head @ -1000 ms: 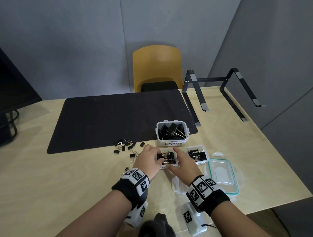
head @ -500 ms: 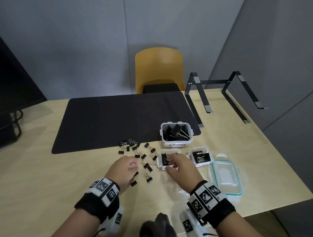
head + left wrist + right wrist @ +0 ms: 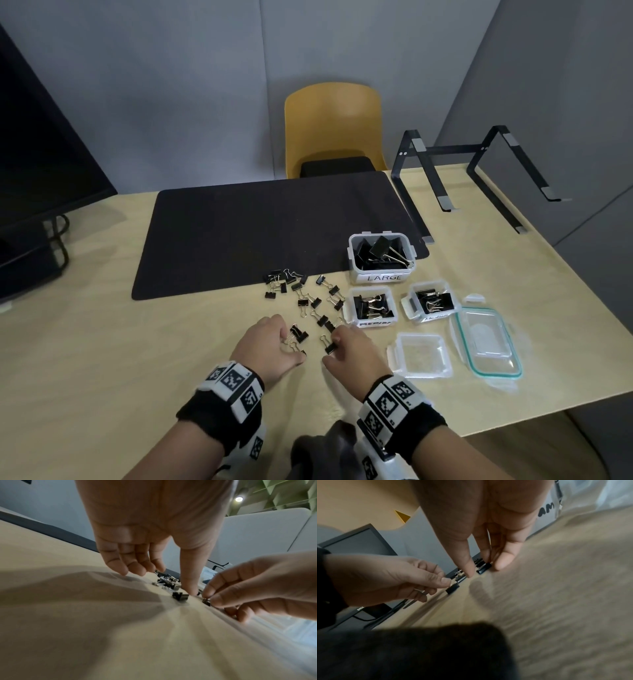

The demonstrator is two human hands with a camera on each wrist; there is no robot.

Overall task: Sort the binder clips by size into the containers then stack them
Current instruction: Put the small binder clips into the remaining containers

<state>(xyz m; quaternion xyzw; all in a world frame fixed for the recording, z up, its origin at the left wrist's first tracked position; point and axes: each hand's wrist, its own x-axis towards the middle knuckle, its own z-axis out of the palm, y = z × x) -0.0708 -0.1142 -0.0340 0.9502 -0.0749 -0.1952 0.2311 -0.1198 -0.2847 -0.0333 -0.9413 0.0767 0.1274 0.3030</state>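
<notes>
Several small black binder clips (image 3: 310, 301) lie loose on the wooden table in front of the black mat. My left hand (image 3: 291, 346) hovers over the nearest ones, fingers relaxed and apart from the thumb, whose tip touches the table beside one clip (image 3: 180, 596). My right hand (image 3: 330, 349) pinches a small clip (image 3: 483, 568) between thumb and fingers, still on the table. The tub marked LARGE (image 3: 380, 277) holds big clips. Two small tubs (image 3: 371, 322) (image 3: 411, 305) in front of it hold mid-size clips.
A clear square lid (image 3: 419, 356) and a teal-rimmed lid (image 3: 486, 342) lie right of my right hand. A black mat (image 3: 274, 233), a laptop stand (image 3: 479, 171), a monitor (image 3: 41, 154) at the left and a yellow chair (image 3: 332, 126) lie beyond.
Both hands have left the middle tub. The left one went to the loose clips first, and the right one has now come back beside it and taken a clip.
</notes>
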